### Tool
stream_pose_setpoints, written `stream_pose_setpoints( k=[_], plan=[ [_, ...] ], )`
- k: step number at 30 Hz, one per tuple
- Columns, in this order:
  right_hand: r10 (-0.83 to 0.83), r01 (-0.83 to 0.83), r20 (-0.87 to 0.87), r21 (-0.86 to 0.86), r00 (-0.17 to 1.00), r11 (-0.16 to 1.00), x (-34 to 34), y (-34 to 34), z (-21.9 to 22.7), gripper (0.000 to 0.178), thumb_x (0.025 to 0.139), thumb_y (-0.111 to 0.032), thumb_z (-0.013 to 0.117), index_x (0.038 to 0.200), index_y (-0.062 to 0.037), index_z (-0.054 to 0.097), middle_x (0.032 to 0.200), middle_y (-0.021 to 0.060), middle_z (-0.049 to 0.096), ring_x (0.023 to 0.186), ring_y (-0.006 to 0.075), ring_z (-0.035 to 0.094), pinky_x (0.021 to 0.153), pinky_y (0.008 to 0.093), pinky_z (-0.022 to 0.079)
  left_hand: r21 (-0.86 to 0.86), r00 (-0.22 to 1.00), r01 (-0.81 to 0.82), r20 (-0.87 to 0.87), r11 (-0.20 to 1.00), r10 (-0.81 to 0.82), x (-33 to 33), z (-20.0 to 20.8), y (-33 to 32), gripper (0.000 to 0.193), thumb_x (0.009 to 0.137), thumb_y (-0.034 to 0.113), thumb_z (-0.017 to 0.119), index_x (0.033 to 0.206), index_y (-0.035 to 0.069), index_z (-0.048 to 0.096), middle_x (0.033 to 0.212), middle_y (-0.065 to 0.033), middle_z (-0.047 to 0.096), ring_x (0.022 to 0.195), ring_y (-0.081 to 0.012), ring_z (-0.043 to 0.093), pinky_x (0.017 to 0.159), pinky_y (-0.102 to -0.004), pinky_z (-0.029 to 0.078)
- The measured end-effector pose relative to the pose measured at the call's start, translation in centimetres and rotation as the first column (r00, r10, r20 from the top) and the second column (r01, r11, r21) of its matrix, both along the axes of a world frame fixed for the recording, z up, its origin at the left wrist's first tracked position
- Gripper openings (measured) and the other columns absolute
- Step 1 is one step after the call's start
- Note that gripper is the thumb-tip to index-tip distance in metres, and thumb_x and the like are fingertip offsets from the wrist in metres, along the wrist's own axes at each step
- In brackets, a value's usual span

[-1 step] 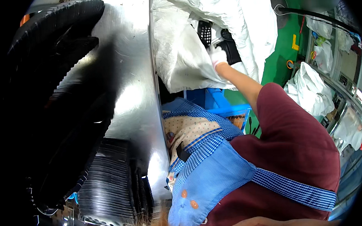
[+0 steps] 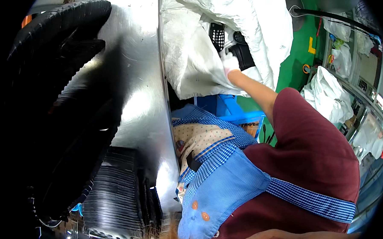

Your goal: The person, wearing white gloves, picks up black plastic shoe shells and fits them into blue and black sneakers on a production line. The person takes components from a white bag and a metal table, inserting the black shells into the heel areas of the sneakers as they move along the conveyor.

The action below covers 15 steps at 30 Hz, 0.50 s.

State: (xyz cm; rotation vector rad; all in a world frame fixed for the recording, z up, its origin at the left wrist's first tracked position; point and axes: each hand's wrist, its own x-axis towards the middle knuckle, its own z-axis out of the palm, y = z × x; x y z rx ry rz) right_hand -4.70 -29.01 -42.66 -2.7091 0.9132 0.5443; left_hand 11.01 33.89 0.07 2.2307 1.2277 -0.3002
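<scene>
My right hand [image 2: 230,61], in a white glove, reaches into the mouth of a large white woven sack [image 2: 186,55]. Its fingers look stretched out and slightly apart, close to the black plastic parts inside. One of those is a black perforated piece [image 2: 217,36] just beyond the fingertips. A smooth dark part [image 2: 242,56] lies right beside the hand, and a small round black piece [image 2: 239,37] shows above it. Whether the fingertips touch any part is hard to make out. My left hand is out of view.
A shiny metal table [image 2: 142,79] runs along the left, bearing stacked ribbed black plastic pieces [image 2: 113,191] and a long dark stack [image 2: 67,22]. Beneath the sack sits a blue crate [image 2: 242,116]. White bags [image 2: 327,94] and shelving stand on the right, over green floor [image 2: 298,68].
My right hand has shifted only slightly within the sack's mouth. Everything else looks the same.
</scene>
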Motion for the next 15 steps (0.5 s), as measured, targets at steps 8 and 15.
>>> stream_pose_setpoints(
  k=[8, 15],
  plan=[
    [0.337, -0.374, -0.292, -0.082, 0.895, 0.924, -0.3, 0.8, 4.0, 0.030, 0.091, -0.016, 0.050, 0.120, -0.0090, 0.060, 0.104, 0.0127, 0.063, 0.093, 0.0274, 0.062, 0.071, 0.0405, 0.051, -0.002, 1.000, 0.016, 0.001, 1.000, -0.016, -0.3, -1.6, 1.0, 0.060, 0.095, 0.044, 0.055, 0.136, 0.000, 0.050, 0.130, -0.0167, 0.059, 0.113, -0.0328, 0.060, 0.095, -0.0430, 0.047],
    [0.118, -0.167, -0.275, -0.161, 0.954, 0.973, -3.1, 1.1, -4.8, 0.028, 0.098, -0.028, 0.046, 0.108, -0.0070, 0.062, 0.099, 0.0123, 0.067, 0.091, 0.0297, 0.064, 0.075, 0.0411, 0.051, -0.013, 0.999, 0.041, 0.006, 0.999, -0.041, -0.2, -2.1, 1.9, 0.062, 0.095, 0.046, 0.054, 0.137, 0.000, 0.049, 0.131, -0.0171, 0.059, 0.114, -0.0335, 0.059, 0.096, -0.0429, 0.047]
  ],
)
